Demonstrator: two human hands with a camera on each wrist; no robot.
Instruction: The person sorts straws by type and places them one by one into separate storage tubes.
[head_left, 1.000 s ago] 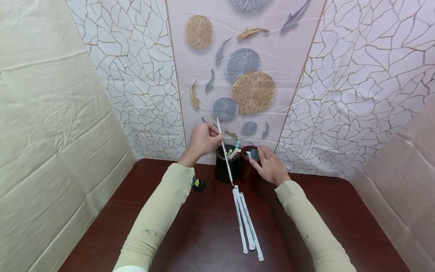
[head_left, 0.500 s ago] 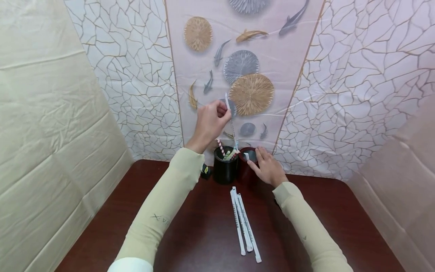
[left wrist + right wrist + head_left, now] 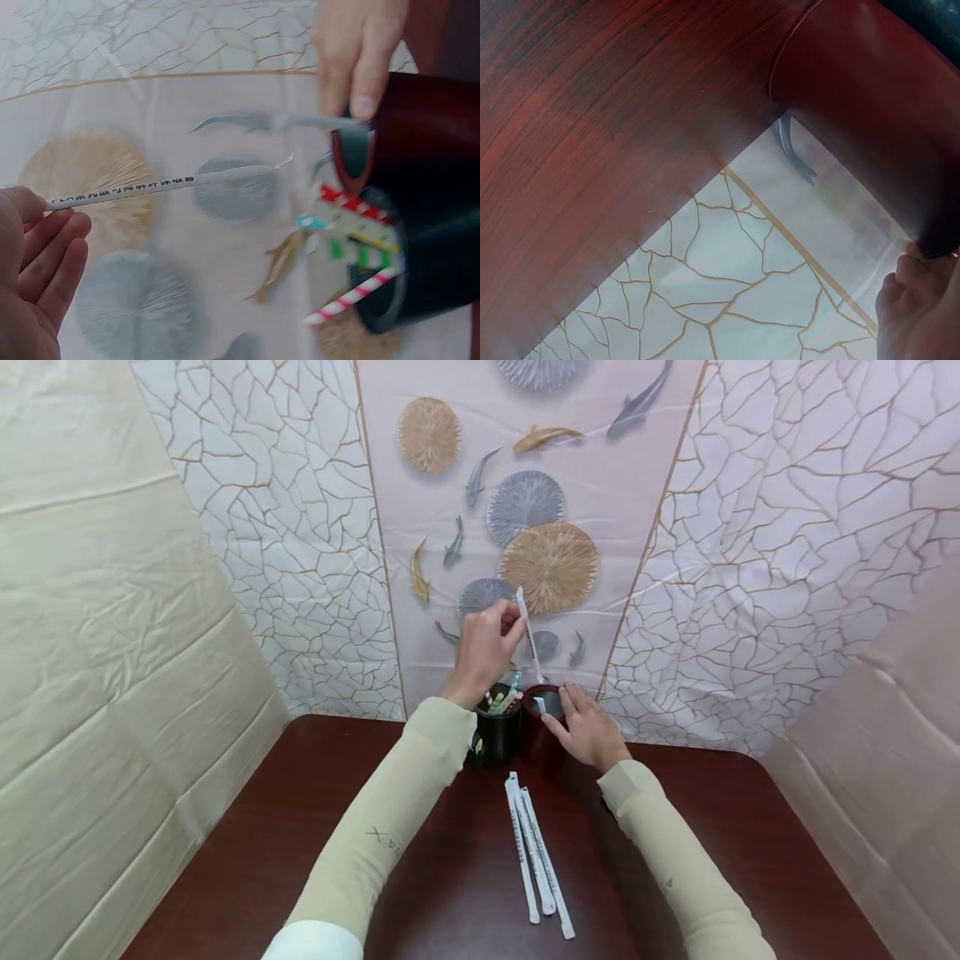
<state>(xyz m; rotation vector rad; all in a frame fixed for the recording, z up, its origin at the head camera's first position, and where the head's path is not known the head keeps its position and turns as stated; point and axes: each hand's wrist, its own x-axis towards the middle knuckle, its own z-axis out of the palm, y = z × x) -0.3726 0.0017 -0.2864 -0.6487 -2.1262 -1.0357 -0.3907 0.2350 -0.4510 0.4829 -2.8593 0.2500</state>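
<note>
Step in hand: the left hand (image 3: pixel 486 647) pinches one paper-wrapped straw (image 3: pixel 528 639) by its upper end and holds it nearly upright, lower tip just above the mouth of the dark red cup (image 3: pixel 545 727). Judged to be a wrapped straw going into that cup.
Right hand: the right hand (image 3: pixel 590 727) grips the red cup at its rim and side, fingers curled round it; one fingertip (image 3: pixel 365 105) shows on the rim in the left wrist view.
Next move calls for: lowering the tip squarely into the opening, with the cup kept steady.
Black cup (image 3: pixel 497 735): touching the red cup's left side; holds striped and coloured straws (image 3: pixel 352 247).
Spare wrapped straws (image 3: pixel 536 852): three, lying side by side on the table (image 3: pixel 247 852), nearer the person.
Materials: thin white printed paper sleeve, torn at the tip; smooth, glossy cylindrical cups; dark red wood-grain tabletop; crinkled patterned sheeting behind.
</note>
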